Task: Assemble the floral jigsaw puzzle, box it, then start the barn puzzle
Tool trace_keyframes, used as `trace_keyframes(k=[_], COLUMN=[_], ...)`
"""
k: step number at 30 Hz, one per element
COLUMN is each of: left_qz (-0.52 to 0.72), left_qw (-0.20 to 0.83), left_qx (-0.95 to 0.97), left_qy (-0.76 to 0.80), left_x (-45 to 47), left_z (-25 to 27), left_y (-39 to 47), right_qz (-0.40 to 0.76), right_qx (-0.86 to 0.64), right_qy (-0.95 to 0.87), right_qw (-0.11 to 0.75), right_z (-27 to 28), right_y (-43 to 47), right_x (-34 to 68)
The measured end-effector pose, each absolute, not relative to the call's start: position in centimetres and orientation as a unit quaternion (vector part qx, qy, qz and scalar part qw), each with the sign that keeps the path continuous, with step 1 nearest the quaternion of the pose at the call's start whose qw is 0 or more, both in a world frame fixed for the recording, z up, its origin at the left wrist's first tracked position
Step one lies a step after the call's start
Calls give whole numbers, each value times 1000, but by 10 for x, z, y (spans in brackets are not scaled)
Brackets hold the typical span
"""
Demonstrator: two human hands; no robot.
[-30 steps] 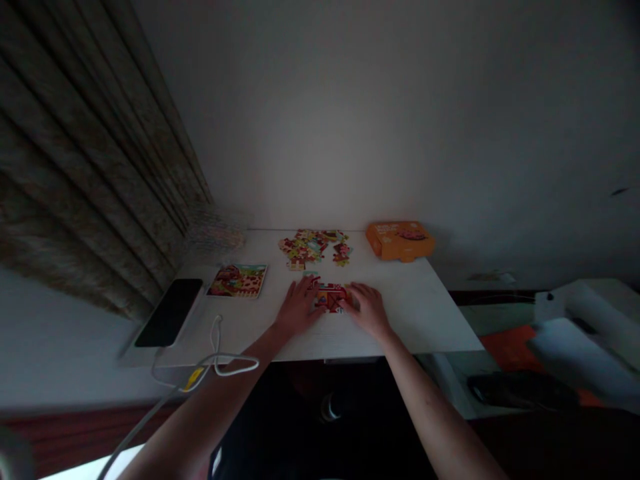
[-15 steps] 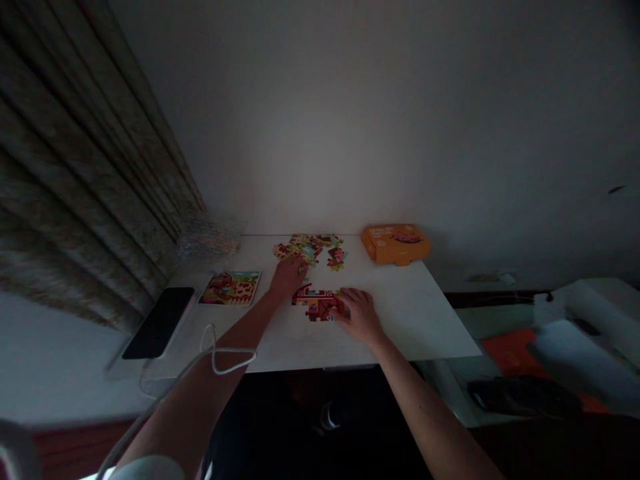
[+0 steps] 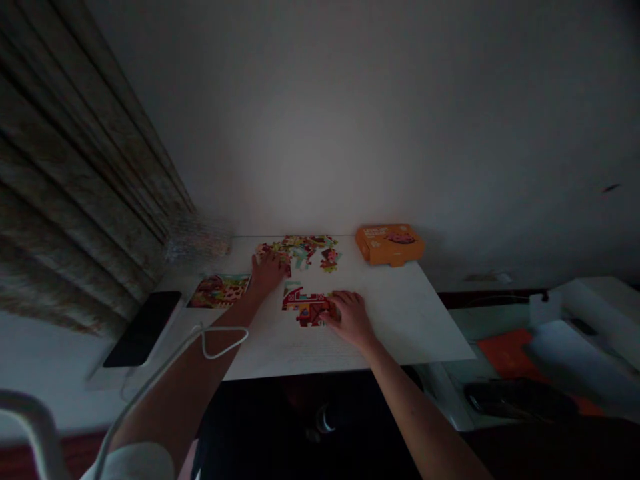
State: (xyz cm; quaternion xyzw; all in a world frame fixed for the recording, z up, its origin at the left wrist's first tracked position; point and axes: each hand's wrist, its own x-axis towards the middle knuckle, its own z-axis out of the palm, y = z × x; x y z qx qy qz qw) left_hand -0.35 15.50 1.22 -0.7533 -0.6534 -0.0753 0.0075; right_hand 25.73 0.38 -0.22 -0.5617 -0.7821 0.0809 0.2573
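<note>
A partly joined jigsaw puzzle [image 3: 309,308] with a red barn picture lies flat near the middle of the white table. My right hand [image 3: 351,317] grips its right edge, thumb and fingers on either side of the pieces there. At its upper left is a pale green puzzle piece [image 3: 291,286]; whether it is locked in cannot be told. Farther back lies a pile of loose puzzle pieces [image 3: 305,252]. My left hand [image 3: 269,269] reaches onto the left end of this pile, fingers spread and touching pieces partly hidden beneath them.
A picture card [image 3: 219,291] lies left of my forearm, with a black phone [image 3: 143,329] beside it. Clear bubble wrap [image 3: 196,243] sits at the back left, an orange puzzle box [image 3: 390,244] at the back right. A white cable [image 3: 215,355] crosses above my left forearm.
My left hand has moved left over the loose pieces, and some pieces have shifted left with it. The pale green piece now shows more fully. My right hand stays on the joined puzzle.
</note>
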Motion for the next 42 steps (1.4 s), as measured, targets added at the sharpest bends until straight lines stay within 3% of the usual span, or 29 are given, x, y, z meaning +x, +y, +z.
trace_keyframes(k=[9,19,31,42], left_qz=[-51,-63,-116,-118], left_qw=[-71,4,-51,-75], left_qx=[-842,-734,-705,-696], left_qy=[-532,-676,-698,-704], left_x=[61,35,102,101], left_z=[11,9,25,29], left_y=[169,174,184,200], right_qz=[80,83,83,80], right_qx=[-562,-575,-580,-587], right_qy=[-785,-774,-773,-772], right_qw=[248,253,242,230], right_z=[-1,-3,0,0], right_y=[6,8,7,7], right_x=[259,258,257,257])
